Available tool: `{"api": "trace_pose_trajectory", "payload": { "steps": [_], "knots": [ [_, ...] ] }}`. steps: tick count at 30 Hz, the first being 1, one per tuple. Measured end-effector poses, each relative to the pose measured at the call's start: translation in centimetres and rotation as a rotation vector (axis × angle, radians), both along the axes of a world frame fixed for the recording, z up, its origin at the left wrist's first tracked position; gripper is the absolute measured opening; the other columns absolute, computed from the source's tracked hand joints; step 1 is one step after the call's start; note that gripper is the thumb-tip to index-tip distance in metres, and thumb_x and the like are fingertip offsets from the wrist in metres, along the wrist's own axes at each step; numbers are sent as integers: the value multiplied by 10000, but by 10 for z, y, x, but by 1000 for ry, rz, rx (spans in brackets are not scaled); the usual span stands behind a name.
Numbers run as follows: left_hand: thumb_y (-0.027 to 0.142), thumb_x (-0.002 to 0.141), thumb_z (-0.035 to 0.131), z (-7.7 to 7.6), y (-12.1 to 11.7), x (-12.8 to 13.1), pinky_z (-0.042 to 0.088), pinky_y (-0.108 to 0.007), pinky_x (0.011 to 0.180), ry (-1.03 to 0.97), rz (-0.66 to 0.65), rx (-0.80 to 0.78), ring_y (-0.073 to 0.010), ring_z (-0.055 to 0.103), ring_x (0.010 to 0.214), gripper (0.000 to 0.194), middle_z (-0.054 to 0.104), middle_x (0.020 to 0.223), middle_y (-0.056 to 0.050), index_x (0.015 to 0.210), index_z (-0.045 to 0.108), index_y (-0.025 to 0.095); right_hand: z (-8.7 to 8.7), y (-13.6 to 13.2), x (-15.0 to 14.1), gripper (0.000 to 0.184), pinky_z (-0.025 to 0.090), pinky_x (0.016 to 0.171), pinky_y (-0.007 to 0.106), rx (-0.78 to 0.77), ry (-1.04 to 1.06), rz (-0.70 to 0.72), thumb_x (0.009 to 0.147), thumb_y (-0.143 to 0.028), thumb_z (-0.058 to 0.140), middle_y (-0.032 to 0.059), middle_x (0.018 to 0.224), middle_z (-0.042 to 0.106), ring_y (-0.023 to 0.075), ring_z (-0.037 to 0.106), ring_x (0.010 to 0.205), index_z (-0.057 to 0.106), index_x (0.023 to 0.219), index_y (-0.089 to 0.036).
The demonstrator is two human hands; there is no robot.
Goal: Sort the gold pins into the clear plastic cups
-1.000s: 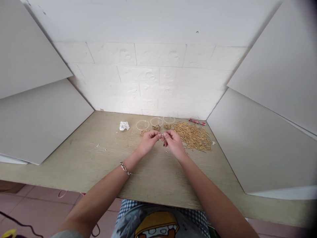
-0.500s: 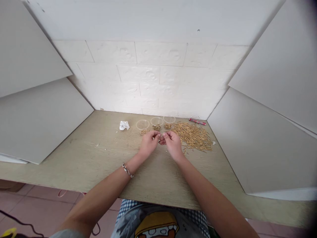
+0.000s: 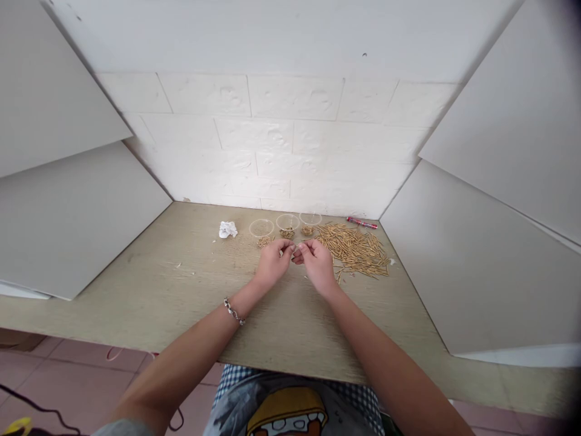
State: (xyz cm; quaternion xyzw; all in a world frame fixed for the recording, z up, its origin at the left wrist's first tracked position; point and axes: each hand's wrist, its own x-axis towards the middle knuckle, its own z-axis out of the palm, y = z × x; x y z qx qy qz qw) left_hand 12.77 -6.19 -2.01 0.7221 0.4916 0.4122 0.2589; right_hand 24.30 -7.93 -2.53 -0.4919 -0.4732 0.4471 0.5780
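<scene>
My left hand [image 3: 274, 260] and my right hand [image 3: 316, 263] meet over the middle of the table, fingertips nearly touching. Both are closed in a pinch. Whatever sits between the fingertips is too small to make out. Right beside my right hand spreads a pile of thin gold-coloured metal pins [image 3: 356, 249]. Just beyond the fingers lie small heaps of tiny gold-coloured parts: a left heap [image 3: 264, 241], a middle heap [image 3: 287, 232] and a right heap [image 3: 307, 231]. My left hand is nearest the left heap and partly covers the table there.
Clear round lids or dishes [image 3: 262, 228] stand behind the heaps. A crumpled white tissue [image 3: 227, 229] lies to the left, and a red tube [image 3: 362, 223] by the back wall. Grey panels [image 3: 82, 224] flank the wooden table [image 3: 149, 284] on both sides.
Both hands stay in almost the same place, with only a slight shift at the fingertips. The heaps and the pile look unchanged.
</scene>
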Motion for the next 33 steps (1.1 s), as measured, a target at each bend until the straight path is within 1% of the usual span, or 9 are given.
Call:
{"api": "trace_pose_trajectory", "payload": {
  "steps": [5, 8, 10, 13, 17, 23, 27, 29, 33],
  "knots": [
    [253, 776, 455, 1, 1, -1, 375, -223, 615, 10, -7, 12, -98, 473, 599, 182, 586, 663, -10, 730, 597, 149, 1, 2, 0, 209, 501, 492, 252, -41, 99, 28, 710, -351, 542, 2, 574, 581, 101, 564, 472, 506, 710, -145],
    [245, 773, 457, 0, 2, -1, 378, -228, 623, 17, -8, 16, -102, 478, 607, 174, 587, 667, -12, 734, 597, 149, 1, 4, 1, 238, 499, 492, 256, -80, 180, 74, 687, -377, 565, -2, 564, 577, 100, 558, 463, 506, 699, -146],
    [242, 773, 457, -1, 2, -1, 378, -231, 628, 26, -7, 21, -104, 480, 613, 171, 586, 669, -13, 737, 597, 150, 0, 4, 2, 260, 498, 496, 256, -89, 196, 95, 673, -397, 577, -1, 566, 578, 100, 558, 466, 509, 699, -148],
    [237, 771, 456, -2, 3, -2, 377, -237, 636, 52, -3, 35, -110, 481, 625, 167, 585, 674, -16, 737, 596, 152, -1, 5, 3, 266, 496, 493, 252, -85, 165, 99, 674, -405, 576, 1, 568, 579, 103, 563, 471, 510, 697, -148],
    [240, 771, 454, -2, 3, -2, 373, -241, 636, 59, -8, 32, -114, 481, 637, 173, 588, 679, -22, 738, 600, 152, -1, 4, 3, 243, 496, 489, 252, -59, 72, 68, 697, -387, 551, 3, 565, 578, 106, 565, 472, 505, 702, -148],
    [283, 769, 457, -2, 3, -1, 370, -233, 616, -6, -26, -43, -112, 485, 633, 201, 595, 670, -12, 734, 608, 155, 0, 2, 5, 211, 491, 517, 256, 21, -134, 11, 736, -367, 501, 11, 590, 593, 116, 581, 513, 509, 726, -156],
    [300, 764, 458, -4, 4, 0, 378, -227, 612, -54, -40, -88, -114, 501, 648, 211, 606, 702, -16, 739, 605, 150, 1, 1, 7, 188, 481, 529, 251, 75, -272, -27, 751, -346, 485, 13, 608, 597, 123, 594, 539, 519, 732, -162],
    [304, 764, 455, -6, 5, 0, 387, -228, 614, -93, -56, -114, -116, 509, 657, 215, 608, 712, -20, 739, 598, 145, 0, 1, 7, 186, 482, 529, 252, 80, -270, -20, 753, -343, 483, 14, 615, 595, 122, 593, 539, 518, 734, -161],
    [316, 756, 462, -9, 7, 1, 399, -230, 610, -159, -65, -149, -117, 512, 645, 220, 602, 699, -22, 731, 587, 137, -3, 4, 6, 203, 496, 519, 258, 42, -135, 26, 743, -357, 494, 12, 604, 588, 112, 578, 516, 504, 732, -155]
  ]
}}
